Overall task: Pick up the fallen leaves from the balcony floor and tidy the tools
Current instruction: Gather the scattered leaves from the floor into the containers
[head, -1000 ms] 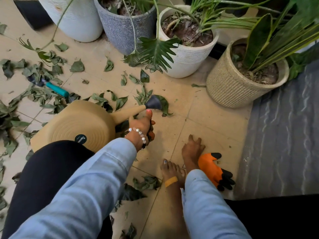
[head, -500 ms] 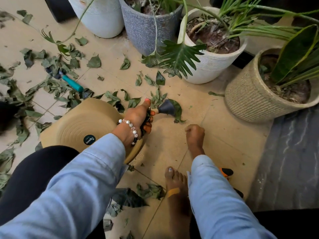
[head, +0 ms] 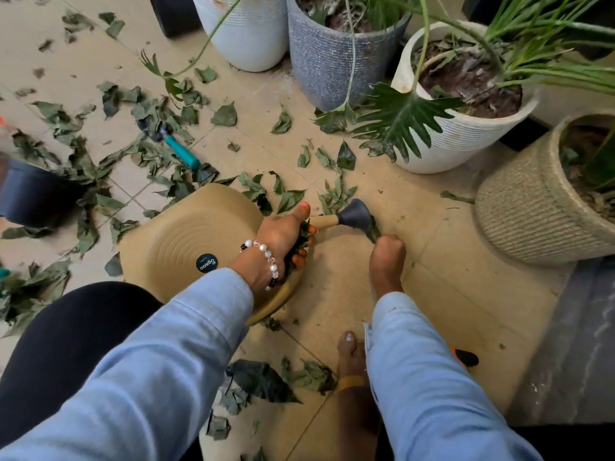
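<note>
Green fallen leaves [head: 159, 124] lie scattered over the beige tiled floor, thickest at the left. My left hand [head: 286, 237], with a bead bracelet, grips a bunch of leaves above a tan watering can [head: 186, 241] lying on its side. The can's dark spout head [head: 356, 214] points right. My right hand [head: 387, 257] is curled beside that spout head and pinches a dark leaf on the floor. A teal-handled hand tool [head: 179, 149] lies half buried in leaves farther back. An orange and black glove [head: 464, 357] peeks out behind my right sleeve.
Plant pots stand across the back: white [head: 249, 31], grey ribbed [head: 329, 61], white ribbed [head: 466, 128] and woven beige [head: 532, 207]. A dark pot [head: 30, 194] sits at the left edge. A grey mat [head: 579, 344] covers the right. My bare foot [head: 349, 357] rests between my arms.
My right hand left the orange glove, moved forward to the spout head and closed on a leaf. My left hand stayed over the can with its bunch. The camera leaned forward.
</note>
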`<state>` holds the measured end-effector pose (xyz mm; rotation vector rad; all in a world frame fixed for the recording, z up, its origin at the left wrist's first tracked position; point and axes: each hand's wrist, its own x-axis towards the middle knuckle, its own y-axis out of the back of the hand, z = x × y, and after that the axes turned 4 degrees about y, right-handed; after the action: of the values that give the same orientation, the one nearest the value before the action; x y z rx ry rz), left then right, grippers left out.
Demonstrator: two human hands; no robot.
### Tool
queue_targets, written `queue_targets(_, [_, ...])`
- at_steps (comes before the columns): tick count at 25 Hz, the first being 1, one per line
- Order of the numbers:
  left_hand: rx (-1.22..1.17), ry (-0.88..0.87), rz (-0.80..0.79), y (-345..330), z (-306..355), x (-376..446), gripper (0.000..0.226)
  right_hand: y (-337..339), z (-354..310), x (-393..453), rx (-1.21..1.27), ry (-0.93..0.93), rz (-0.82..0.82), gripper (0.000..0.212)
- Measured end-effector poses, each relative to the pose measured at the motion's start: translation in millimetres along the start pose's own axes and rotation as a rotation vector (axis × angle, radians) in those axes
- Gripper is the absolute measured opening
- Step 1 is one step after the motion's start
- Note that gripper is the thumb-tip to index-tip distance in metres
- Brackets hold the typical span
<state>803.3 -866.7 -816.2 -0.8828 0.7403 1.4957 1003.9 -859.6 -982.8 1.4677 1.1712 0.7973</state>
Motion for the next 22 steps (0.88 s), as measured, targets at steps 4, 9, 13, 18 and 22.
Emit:
queue_targets(4, [-0.004, -0.023, -0.013, -1.7, -4.1, -4.1, 0.043, 18.2, 2.2, -15.1, 0.588, -0.503, 0.089, 0.016])
queue_targets(9, [-0.055, -0.078, 0.010, -8.2, -4.2, -3.5, 0.032, 93.7, -47.9, -49.3, 1.390, -0.355, 0.149, 0.039])
queue_targets(13, [-0.099, -0.165, 0.074, -5.7, 3.8, -2.7, 0.048, 116.7, -115.1, -78.6, 1.119, 0.138, -0.094, 0.030])
queue_targets(18, [-0.293, -0.121, 0.019, 8.3, 14.2, 2.6, 0.042, 138.8, -136.3, -82.3, 0.739, 0.461, -0.119, 0.022])
queue_targets(22, [-0.382, -0.109, -0.013, -2.5, 15.6, -4.7, 0.009, 155.1, -130.6, -71.6, 0.994, 0.170, -0.207, 0.025])
